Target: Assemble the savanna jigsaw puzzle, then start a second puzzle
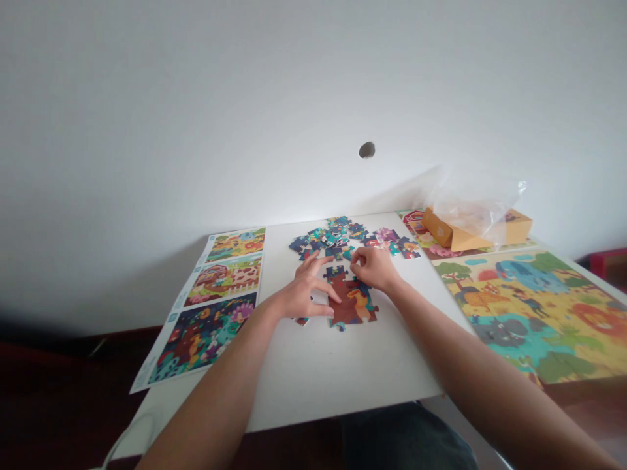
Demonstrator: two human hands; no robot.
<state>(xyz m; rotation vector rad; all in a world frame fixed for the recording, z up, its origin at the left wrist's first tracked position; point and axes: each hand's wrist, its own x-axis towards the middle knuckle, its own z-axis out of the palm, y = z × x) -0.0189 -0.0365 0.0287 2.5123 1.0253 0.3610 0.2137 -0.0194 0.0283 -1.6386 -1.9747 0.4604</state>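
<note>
A small joined patch of puzzle pieces (353, 302), brown and orange with dark blue edges, lies on the white table (323, 372). My left hand (306, 292) rests on its left side with fingers spread flat, pressing the patch down. My right hand (373, 267) is curled at the patch's upper right corner, fingertips pinched together on a puzzle piece there; the piece itself is mostly hidden. Behind both hands lies a heap of several loose puzzle pieces (350, 239).
A sheet with three reference pictures (210, 307) lies at the left. A finished animal puzzle (533, 310) fills the right side of the table. Behind it stand an orange cardboard box (455, 235) and a clear plastic bag (477, 202). A wall rises behind.
</note>
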